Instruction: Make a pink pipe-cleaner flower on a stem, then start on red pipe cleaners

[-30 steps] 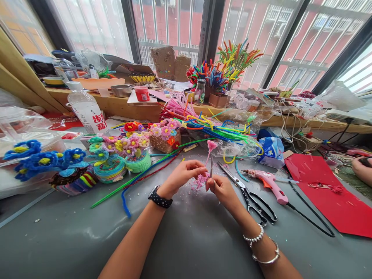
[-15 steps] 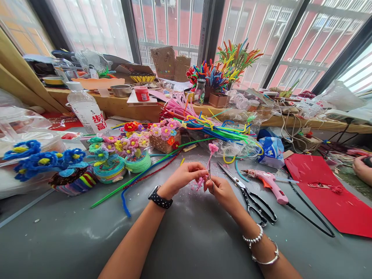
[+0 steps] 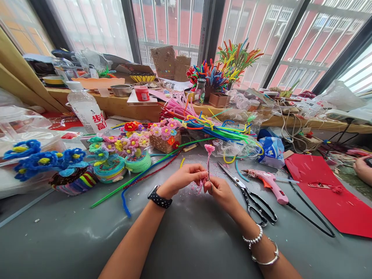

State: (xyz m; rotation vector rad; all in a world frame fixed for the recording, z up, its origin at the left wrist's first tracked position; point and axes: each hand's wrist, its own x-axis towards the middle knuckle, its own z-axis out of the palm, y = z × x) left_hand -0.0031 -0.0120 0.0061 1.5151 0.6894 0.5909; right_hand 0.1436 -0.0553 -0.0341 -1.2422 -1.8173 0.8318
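My left hand is closed, thumb and fingertips pinching a pink pipe cleaner whose fluffy, curled top stands up above my fingers. Small scissors are in my right hand, its fingers bent around their handles; the blades point up along the pipe cleaner's stem. The two hands almost meet over the table, so parts of the stem and handles are hidden. Bits of pink fluff lie beneath them. Close to my right hand lie large black-handled scissors, slightly open.
A pink glue gun and a red sheet lie to the right. Pipe-cleaner flower pots line the left, beside a bottle. Loose pipe cleaners are heaped ahead. Another person's hand shows at the right edge.
The pink top of the pipe cleaner has shifted slightly left and down. My hands have moved only a little, and the small scissors remain in my right hand.
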